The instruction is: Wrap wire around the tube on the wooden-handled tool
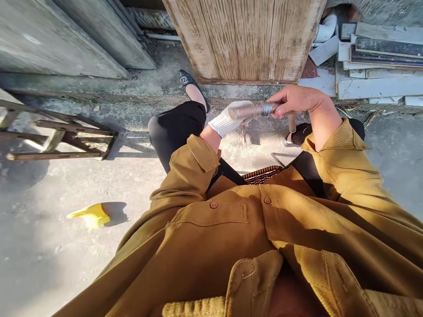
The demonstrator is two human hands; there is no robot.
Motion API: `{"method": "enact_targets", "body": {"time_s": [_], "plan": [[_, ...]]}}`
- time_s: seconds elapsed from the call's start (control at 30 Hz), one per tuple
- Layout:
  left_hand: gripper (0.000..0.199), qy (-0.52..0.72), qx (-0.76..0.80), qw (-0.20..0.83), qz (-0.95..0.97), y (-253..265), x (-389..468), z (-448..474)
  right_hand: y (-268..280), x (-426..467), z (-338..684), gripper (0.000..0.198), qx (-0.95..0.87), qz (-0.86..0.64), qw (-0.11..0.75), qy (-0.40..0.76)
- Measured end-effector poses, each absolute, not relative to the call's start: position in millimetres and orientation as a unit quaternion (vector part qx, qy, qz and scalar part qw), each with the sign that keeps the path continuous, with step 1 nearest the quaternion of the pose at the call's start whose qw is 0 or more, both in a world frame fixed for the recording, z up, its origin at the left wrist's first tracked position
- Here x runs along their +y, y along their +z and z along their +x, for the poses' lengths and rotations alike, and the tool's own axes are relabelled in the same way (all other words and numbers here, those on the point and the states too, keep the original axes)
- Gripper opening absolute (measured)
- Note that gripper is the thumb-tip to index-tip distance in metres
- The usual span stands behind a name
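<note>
My left hand [226, 119], in a white knitted glove, is closed around a brown wooden-looking rod [240, 112], which is blurred. Silvery wire [266, 108] is wound around the rod towards its right end. My bare right hand [297, 100] grips that end, thumb and fingers pressed together beside the wire. Both hands are in front of my knees, above the ground. Below my right hand shows a brown cylindrical piece [292, 121], partly hidden. A thin reddish-brown upright piece [244, 133] is under my left hand; its kind is unclear.
A weathered wooden panel [244, 39] stands ahead. Stacked boards [380, 86] lie at the right, near a white pipe [326, 28]. At the left are a wooden stool-like frame [69, 127] and grey slabs [66, 35]. A yellow object [90, 215] lies on the concrete. A woven seat [261, 175] is beneath me.
</note>
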State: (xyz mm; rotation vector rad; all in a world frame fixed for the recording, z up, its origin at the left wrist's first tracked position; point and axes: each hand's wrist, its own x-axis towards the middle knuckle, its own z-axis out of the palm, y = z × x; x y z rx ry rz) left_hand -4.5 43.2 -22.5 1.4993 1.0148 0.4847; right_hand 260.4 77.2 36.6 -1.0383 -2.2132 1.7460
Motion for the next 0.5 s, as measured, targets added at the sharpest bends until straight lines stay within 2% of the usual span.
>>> {"method": "enact_targets", "body": {"time_s": [0.1, 0.17, 0.3, 0.37, 0.5], "plan": [[0.028, 0.218, 0.406, 0.605, 0.65, -27.7, 43.7, -5.1, 41.5, 76.8, 265.6, 0.053, -0.667, -0.338, 0.226, 0.625], [0.031, 0.195, 0.39, 0.6, 0.671, -29.7, 42.8, -6.0, 39.4, 78.2, 266.7, 0.053, -0.648, -0.383, 0.271, 0.6], [0.03, 0.168, 0.377, 0.616, 0.671, -30.8, 39.9, -6.3, 36.3, 78.6, 262.5, 0.053, -0.62, -0.494, 0.26, 0.551], [0.028, 0.167, 0.375, 0.625, 0.664, -31.1, 38.7, -5.6, 38.4, 76.8, 257.5, 0.045, -0.633, -0.539, 0.231, 0.505], [0.026, 0.162, 0.381, 0.617, 0.669, -33.8, 37.3, -4.1, 34.9, 75.5, 244.6, 0.026, -0.736, -0.585, 0.091, 0.329]]}}
